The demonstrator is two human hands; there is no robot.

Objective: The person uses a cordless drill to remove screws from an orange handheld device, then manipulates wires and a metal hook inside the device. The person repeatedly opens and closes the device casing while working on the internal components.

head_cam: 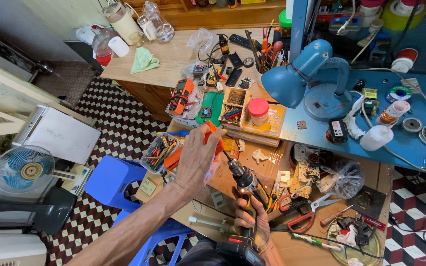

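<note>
My left hand [196,160] reaches in from the lower left and grips an orange plastic piece [214,137]; more of the piece shows below my palm. My right hand [250,220] is wrapped around the handle of a black and yellow cordless drill [250,187], low in the middle of the view. The drill's thin bit [227,156] points up and left and meets the orange piece just beside my left fingers. A small light glows at the drill's front. Both hands are over a cluttered wooden workbench [232,180].
Right of the drill lie red-handled scissors [301,211] and loose tools. A clear tray of small tools [159,150] is left of my hand. Farther back stand a blue desk lamp [297,69], a red-lidded jar [258,111] and an orange multimeter [180,96]. A blue stool [112,180] and fan [24,170] are at left.
</note>
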